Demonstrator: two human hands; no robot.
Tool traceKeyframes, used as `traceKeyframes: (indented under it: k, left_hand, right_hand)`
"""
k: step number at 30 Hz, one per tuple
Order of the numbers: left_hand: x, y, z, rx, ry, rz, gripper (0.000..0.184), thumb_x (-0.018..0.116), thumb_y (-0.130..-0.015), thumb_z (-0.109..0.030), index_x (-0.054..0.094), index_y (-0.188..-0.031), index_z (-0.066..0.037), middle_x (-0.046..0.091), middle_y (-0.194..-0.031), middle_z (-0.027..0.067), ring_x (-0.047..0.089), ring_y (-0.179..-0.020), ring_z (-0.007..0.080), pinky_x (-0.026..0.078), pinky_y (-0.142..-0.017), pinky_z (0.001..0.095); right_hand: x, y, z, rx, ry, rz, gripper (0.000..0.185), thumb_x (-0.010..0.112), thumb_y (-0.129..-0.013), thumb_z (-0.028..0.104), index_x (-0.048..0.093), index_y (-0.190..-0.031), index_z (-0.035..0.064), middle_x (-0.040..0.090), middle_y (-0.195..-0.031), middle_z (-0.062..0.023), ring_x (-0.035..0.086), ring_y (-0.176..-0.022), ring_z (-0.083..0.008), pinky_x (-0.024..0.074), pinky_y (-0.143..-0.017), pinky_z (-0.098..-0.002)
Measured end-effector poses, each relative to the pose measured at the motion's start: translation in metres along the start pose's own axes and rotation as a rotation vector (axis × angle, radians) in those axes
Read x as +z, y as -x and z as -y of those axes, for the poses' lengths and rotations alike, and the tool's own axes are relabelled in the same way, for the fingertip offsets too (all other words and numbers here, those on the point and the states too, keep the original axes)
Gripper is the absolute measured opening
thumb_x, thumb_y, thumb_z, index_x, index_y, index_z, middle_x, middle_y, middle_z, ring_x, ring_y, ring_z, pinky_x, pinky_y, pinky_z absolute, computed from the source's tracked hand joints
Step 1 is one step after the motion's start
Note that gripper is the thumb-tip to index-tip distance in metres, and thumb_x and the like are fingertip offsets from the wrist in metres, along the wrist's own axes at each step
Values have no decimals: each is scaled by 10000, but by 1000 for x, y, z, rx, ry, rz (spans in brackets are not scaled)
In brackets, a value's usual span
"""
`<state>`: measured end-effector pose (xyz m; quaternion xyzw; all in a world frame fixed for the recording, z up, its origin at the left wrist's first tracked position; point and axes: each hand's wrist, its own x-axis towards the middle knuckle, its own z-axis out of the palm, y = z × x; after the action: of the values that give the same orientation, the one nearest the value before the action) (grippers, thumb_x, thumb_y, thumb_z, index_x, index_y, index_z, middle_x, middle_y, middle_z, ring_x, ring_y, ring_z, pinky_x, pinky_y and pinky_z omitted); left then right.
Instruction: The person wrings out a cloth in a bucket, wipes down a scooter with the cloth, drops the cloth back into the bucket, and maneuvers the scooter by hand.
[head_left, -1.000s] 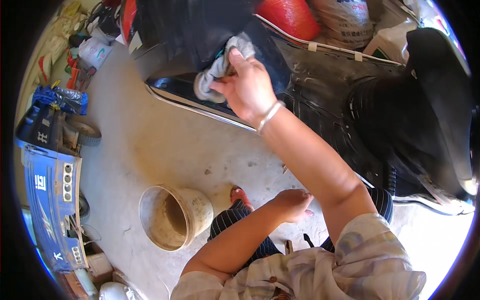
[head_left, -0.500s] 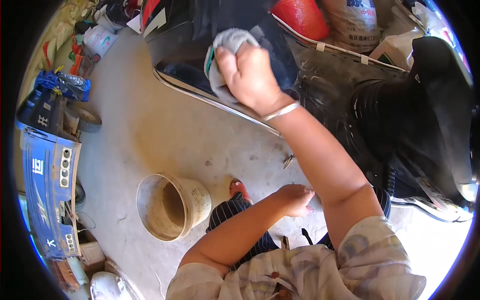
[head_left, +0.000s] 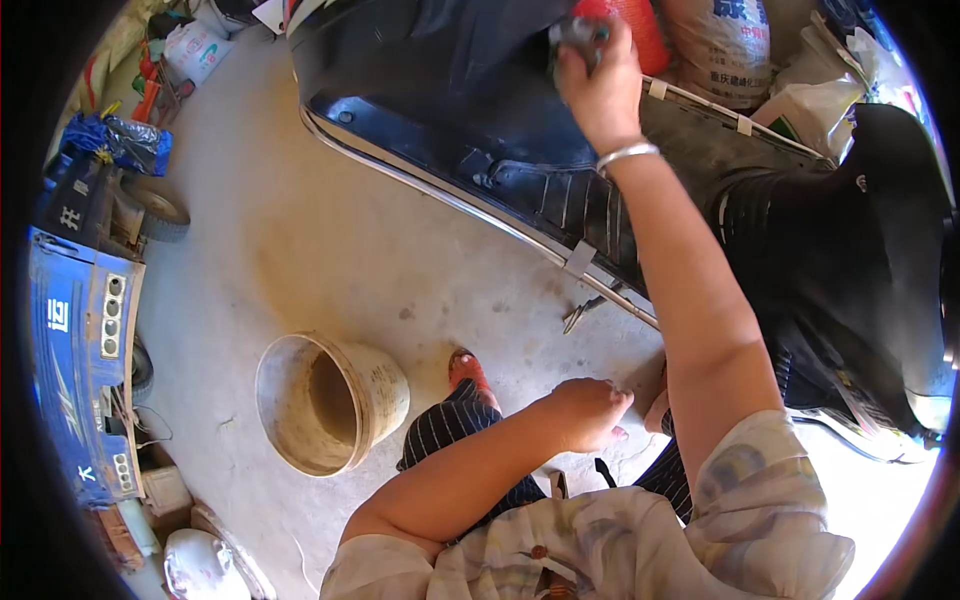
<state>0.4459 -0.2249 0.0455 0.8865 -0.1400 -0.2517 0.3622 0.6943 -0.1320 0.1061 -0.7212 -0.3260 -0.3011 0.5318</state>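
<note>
My right hand (head_left: 605, 75) grips a bunched grey cloth (head_left: 578, 36), held against or just over the far side of the black front panel (head_left: 430, 90) of a scooter; smearing and the fingers partly hide the cloth. A silver bangle (head_left: 628, 154) circles that wrist. Below the panel lies the ribbed footboard (head_left: 570, 200), with a metal guard rail (head_left: 440, 205) along its near edge. My left hand (head_left: 592, 413) rests low in front of my body, fingers curled in, with nothing visible in them. It is apart from the scooter, above my striped trousers (head_left: 450, 425).
A dirty white bucket (head_left: 385, 395) stands on the concrete floor, left of my foot. The scooter's black seat (head_left: 850, 260) rises at right. A blue vehicle panel (head_left: 70, 350) lines the left side. Beyond the scooter are a red container (head_left: 645, 40) and a printed sack (head_left: 722, 50).
My right hand has moved right and farther away across the panel with the cloth. My left hand stays nearly in place. The view has shifted slightly.
</note>
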Motion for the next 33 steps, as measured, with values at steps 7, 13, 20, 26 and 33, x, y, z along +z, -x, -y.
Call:
traceKeyframes:
  k: [7, 13, 20, 26, 33]
  left_hand:
    - [-7, 8, 1, -52, 53, -14, 371, 577, -732, -270, 482, -993, -23, 525, -814, 162, 545, -772, 315, 437, -661, 422]
    - [-3, 10, -3, -85, 44, 30, 401, 575, -726, -249, 469, -1050, -39, 526, -813, 163, 546, -782, 320, 437, -669, 423]
    - [1, 8, 3, -53, 41, -10, 381, 584, -724, -254, 476, -1014, -31, 552, -841, 165, 561, -782, 316, 455, -665, 411]
    - [-7, 24, 3, -135, 69, -94, 350, 575, -733, -246, 478, -979, -17, 541, -829, 159, 552, -788, 324, 454, -640, 429]
    - [-6, 36, 4, -132, 41, -22, 363, 587, -729, -267, 482, -975, -22, 543, -843, 151, 556, -788, 319, 460, -661, 415]
  right_hand:
    - [55, 73, -44, -123, 66, 126, 310, 565, -705, 56, 515, -1004, 120, 486, -863, -206, 483, -811, -361, 413, -680, -412]
    - [65, 137, -66, 179, 127, 503, 171, 566, -728, 88, 532, -896, 100, 591, -746, -178, 565, -728, -356, 442, -641, -415]
    - [108, 53, 41, -435, -30, 390, 289, 558, -723, 130, 506, -1002, 72, 549, -562, -149, 550, -526, -320, 429, -487, -416]
    - [66, 101, -39, -185, 121, 595, 379, 589, -691, 141, 502, -1059, 140, 583, -677, -167, 564, -590, -339, 449, -552, -423]
    - [19, 105, -165, 424, 40, 239, 312, 591, -631, 79, 582, -943, 80, 608, -852, -154, 582, -817, -314, 454, -740, -359]
